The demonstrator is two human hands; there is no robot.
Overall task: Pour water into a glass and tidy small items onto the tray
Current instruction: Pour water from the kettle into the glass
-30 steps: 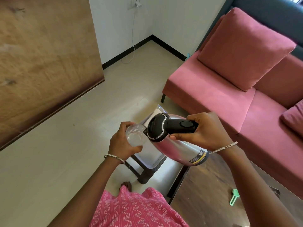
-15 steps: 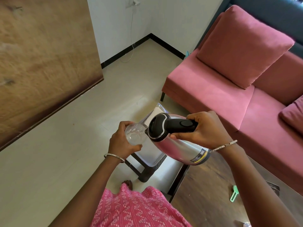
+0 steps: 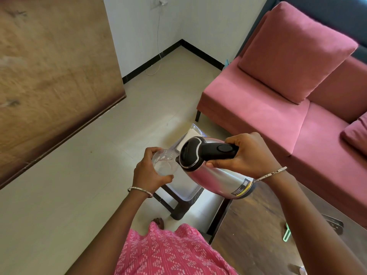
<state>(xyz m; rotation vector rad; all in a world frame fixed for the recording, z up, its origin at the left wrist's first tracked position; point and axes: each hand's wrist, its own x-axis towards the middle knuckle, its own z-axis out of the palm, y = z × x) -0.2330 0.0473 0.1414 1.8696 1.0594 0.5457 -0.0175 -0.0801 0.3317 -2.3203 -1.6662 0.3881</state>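
Pale floor tiles point(image 3: 75, 195) lie below my arms. My right hand point(image 3: 251, 154) grips the kettle point(image 3: 218, 177) by its handle, body tilted base-right, spout pointing left at the glass point(image 3: 164, 164). My left hand point(image 3: 147, 174) holds that glass

A home living room. A pink sofa point(image 3: 268, 116) with cushions stands beside a wooden table point(image 3: 258, 225) on tiled floor point(image 3: 79, 185).

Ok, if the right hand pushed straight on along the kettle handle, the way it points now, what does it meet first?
Led by the kettle it grips, the right hand would meet the glass held by the left hand; the spout is at its rim. Whether they touch I cannot tell.
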